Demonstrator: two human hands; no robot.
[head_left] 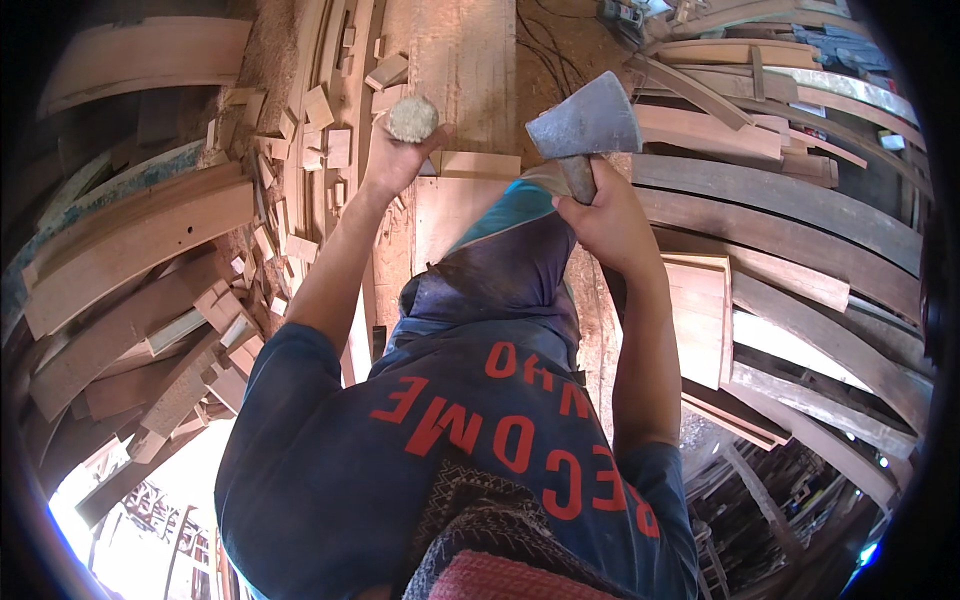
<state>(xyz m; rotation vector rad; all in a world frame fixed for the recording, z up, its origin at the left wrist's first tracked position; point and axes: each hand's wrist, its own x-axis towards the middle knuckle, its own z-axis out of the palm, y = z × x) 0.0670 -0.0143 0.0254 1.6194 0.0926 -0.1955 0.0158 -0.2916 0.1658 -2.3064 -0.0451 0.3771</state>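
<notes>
My left hand point(392, 165) is closed round a pale piece with a round, rough end point(412, 119). That end faces up at me, and the rest of the piece is hidden below it. In my right hand point(612, 218) is a hatchet point(588, 120), gripped by its short wooden handle close under the head. Its broad grey metal blade points away and to the left. A gap separates the hatchet from the round piece. Both are held out in front of my knees, above a wide wooden plank point(463, 75).
Small wood offcuts point(318, 107) are scattered left of the plank. Long boards point(140, 250) are stacked on the left, and more curved-looking boards point(770, 205) on the right. A short wooden block point(480, 164) lies by my knees. Cables point(548, 45) run across the ground ahead.
</notes>
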